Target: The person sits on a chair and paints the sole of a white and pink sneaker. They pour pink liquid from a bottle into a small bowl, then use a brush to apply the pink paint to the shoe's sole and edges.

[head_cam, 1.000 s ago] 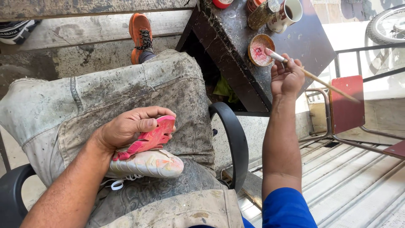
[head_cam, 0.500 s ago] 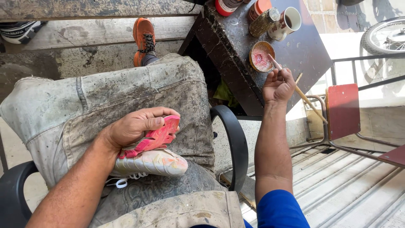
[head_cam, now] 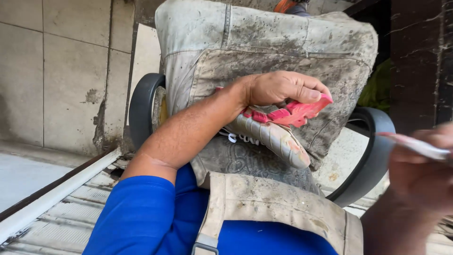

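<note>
My left hand (head_cam: pixel 281 87) presses a shoe down on my lap, fingers curled over its pink sole (head_cam: pixel 295 112). The shoe's pale upper (head_cam: pixel 273 138) with white laces lies on its side beneath the sole, on my dirty grey apron (head_cam: pixel 264 42). At the right edge my right hand (head_cam: pixel 417 172) appears blurred and close to the camera, holding a thin brush (head_cam: pixel 415 145) with a pinkish tip that points left toward the shoe. A blue sleeve (head_cam: pixel 141 212) covers my left upper arm.
The black chair armrests (head_cam: pixel 141 106) curve on both sides of my lap. A tiled wall (head_cam: pixel 52 71) fills the left. A dark table edge (head_cam: pixel 420 56) stands at the upper right. Corrugated metal flooring (head_cam: pixel 52 231) lies at the lower left.
The view has swung left and down, so the table with the glue tin is out of view. My right hand has left the tin and come back toward the shoe with the brush. The left hand still holds the shoe.
</note>
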